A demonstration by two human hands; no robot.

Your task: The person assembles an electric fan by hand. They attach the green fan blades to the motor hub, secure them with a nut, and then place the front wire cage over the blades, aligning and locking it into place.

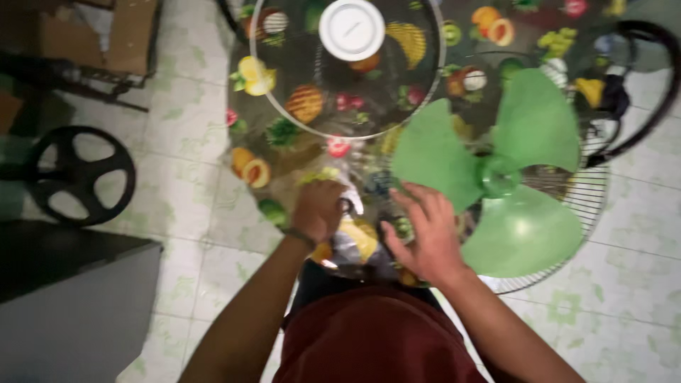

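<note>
Both hands, left hand [318, 209] and right hand [425, 237], crowd beside the green fan blade [496, 177].

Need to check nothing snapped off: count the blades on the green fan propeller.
3. On the green fan propeller, one blade points left toward the right hand, one points up-right, one points down over the wire grille. None looks hidden.

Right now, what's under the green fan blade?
Under the green blade lies a wire grille, on a fruit-print mat. The blade covers the grille's middle, so that part can't be seen.
</note>
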